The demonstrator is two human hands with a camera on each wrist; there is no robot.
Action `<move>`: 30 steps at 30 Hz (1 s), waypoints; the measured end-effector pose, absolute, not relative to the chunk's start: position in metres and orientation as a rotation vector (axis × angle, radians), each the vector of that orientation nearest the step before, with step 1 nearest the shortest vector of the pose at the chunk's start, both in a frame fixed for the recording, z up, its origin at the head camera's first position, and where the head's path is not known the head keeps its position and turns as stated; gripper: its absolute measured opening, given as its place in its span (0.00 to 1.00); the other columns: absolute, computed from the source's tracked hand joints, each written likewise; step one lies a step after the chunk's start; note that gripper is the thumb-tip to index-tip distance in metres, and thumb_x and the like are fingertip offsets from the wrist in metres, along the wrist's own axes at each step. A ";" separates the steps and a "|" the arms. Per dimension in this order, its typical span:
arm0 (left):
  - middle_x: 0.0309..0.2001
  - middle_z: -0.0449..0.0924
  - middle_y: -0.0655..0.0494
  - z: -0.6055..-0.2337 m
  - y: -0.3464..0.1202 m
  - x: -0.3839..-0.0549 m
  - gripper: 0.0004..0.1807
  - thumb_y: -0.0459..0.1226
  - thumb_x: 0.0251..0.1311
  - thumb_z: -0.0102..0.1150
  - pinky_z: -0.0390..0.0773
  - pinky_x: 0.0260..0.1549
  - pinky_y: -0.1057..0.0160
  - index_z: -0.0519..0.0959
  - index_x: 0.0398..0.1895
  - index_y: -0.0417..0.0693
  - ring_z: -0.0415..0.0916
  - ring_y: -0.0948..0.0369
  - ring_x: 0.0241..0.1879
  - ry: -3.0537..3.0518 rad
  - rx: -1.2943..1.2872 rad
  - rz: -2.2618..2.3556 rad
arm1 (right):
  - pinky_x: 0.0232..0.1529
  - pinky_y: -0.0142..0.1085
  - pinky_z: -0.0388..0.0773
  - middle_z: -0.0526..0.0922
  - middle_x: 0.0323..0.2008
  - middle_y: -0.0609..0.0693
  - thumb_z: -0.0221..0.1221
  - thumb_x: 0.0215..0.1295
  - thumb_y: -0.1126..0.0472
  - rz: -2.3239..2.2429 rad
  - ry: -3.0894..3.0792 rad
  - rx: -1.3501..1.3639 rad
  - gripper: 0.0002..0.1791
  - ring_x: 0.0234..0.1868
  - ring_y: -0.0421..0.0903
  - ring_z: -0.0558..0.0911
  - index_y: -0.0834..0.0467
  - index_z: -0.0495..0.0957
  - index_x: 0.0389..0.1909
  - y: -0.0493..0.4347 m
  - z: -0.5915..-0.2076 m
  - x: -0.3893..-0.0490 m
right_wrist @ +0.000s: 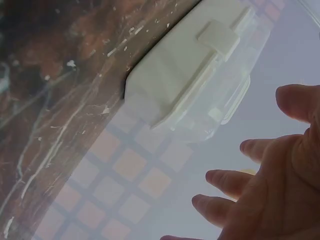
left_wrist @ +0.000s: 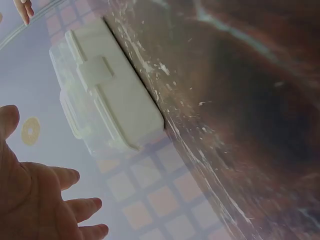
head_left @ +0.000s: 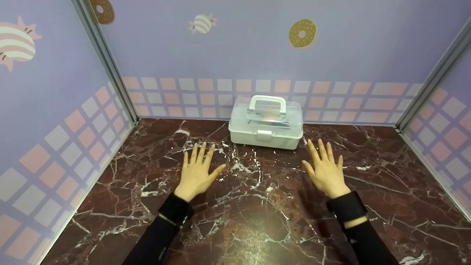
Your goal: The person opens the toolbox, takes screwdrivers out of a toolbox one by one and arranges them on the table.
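Note:
A white plastic storage box (head_left: 265, 138) with a clear lid and a white carry handle (head_left: 268, 98) stands at the back of the table, its latch (head_left: 264, 135) facing me. Some contents show dimly through the lid, too blurred to name. My left hand (head_left: 197, 175) is held over the table to the front left of the box, fingers spread and holding nothing. On the other side my right hand (head_left: 325, 173) hovers with spread fingers, also holding nothing. Both wrist views show the box (left_wrist: 120, 75) (right_wrist: 170, 65) apart from the fingers.
The dark red marble-patterned table (head_left: 254, 221) has white veins. Behind it rises a lilac wall panel (head_left: 250, 55) with printed squares, doughnuts and sweets. Side panels (head_left: 48, 121) close it in on the left and right, joined by grey metal posts (head_left: 106, 59).

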State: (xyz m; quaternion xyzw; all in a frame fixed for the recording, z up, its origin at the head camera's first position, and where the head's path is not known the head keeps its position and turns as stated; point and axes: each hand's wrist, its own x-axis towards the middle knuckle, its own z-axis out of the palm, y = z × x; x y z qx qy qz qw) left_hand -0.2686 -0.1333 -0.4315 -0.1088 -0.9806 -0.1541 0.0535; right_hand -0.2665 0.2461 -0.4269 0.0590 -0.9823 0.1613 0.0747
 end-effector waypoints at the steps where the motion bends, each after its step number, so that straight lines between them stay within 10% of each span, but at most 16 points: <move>1: 0.80 0.35 0.45 -0.430 -0.132 -0.272 0.44 0.64 0.70 0.38 0.28 0.76 0.40 0.43 0.80 0.54 0.29 0.45 0.80 -2.979 -0.332 -0.477 | 0.70 0.74 0.31 0.38 0.80 0.61 0.41 0.77 0.43 0.485 -2.948 0.177 0.37 0.79 0.65 0.37 0.47 0.39 0.80 0.246 -0.426 -0.269; 30: 0.77 0.51 0.37 -0.431 -0.094 -0.374 0.32 0.46 0.77 0.37 0.47 0.78 0.47 0.50 0.78 0.41 0.48 0.44 0.77 -2.613 -0.334 -1.382 | 0.78 0.58 0.42 0.40 0.76 0.75 0.44 0.76 0.58 1.032 -2.610 0.314 0.38 0.77 0.69 0.44 0.71 0.36 0.76 0.230 -0.427 -0.359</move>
